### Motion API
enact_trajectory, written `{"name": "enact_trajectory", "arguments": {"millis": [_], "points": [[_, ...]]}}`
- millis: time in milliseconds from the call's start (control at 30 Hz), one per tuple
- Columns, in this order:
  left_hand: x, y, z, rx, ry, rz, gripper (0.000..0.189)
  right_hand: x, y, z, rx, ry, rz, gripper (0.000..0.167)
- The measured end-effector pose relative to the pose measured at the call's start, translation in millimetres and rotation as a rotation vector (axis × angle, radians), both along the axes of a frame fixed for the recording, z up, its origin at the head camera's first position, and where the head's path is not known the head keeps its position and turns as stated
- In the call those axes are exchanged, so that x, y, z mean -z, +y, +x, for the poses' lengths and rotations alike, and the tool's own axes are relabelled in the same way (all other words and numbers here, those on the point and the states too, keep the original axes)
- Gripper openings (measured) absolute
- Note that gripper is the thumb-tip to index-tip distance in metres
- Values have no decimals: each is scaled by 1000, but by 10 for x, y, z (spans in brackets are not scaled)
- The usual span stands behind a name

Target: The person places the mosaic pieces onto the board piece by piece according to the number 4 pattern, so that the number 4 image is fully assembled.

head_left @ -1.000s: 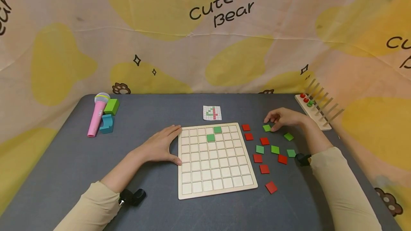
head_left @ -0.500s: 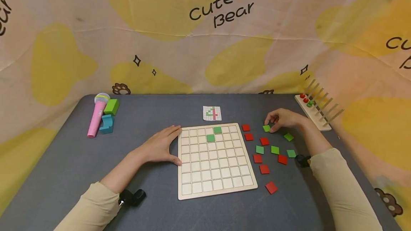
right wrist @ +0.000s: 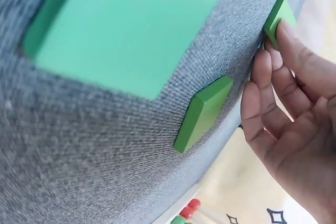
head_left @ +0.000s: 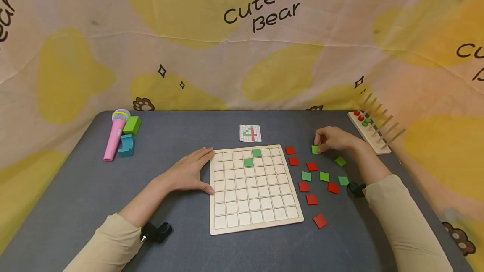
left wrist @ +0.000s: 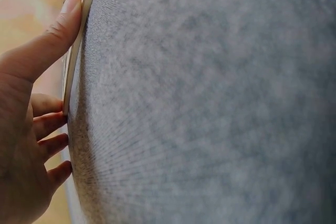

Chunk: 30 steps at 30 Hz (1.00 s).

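Note:
My left hand (head_left: 190, 170) steadies the left side of a wooden grid board (head_left: 212, 221), thumb and fingers spread along its edge. In the left wrist view the thumb (left wrist: 58, 32) touches the board's rim (left wrist: 79, 51). Two green tiles sit in cells near the board's top. To the right of the board, my right hand (head_left: 334, 138) pinches a green square tile (head_left: 315, 149) between thumb and fingers. That tile (right wrist: 281, 17) looks tilted in the right wrist view, close to the table surface. Another green tile (right wrist: 205, 114) lies near the fingers.
Several red tiles (head_left: 311, 199) and green tiles (head_left: 324, 176) are scattered right of the board. Behind it lies a paper card (head_left: 250, 133) showing a 4. A pegged rack (head_left: 368, 133) stands far right; a pink microphone (head_left: 113, 137), green block (head_left: 132, 125) and teal block (head_left: 126, 146) lie left.
My right thumb and fingers have closed on the green tile, and the tile has turned slightly. The left hand and the board have stayed in place.

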State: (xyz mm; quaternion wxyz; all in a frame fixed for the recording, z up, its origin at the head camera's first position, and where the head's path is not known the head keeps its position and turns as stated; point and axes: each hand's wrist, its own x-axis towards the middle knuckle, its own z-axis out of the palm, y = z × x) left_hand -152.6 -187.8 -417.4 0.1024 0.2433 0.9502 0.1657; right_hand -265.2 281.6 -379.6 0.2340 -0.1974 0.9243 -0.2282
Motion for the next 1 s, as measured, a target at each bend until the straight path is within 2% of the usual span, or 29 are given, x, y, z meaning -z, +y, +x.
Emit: {"name": "enact_trajectory", "arguments": {"millis": [200, 400, 633, 1000], "points": [[5, 1, -2, 3, 2, -1, 123, -28, -22, 23, 9, -3, -26, 13], [2, 2, -3, 7, 4, 4, 122, -107, -123, 72, -44, 11, -116, 20], [3, -1, -4, 3, -5, 4, 123, -136, -399, 129, -98, 1, -152, 17], [9, -8, -8, 6, -14, 4, 123, -122, -895, 308, -185, 5, -226, 17]]}}
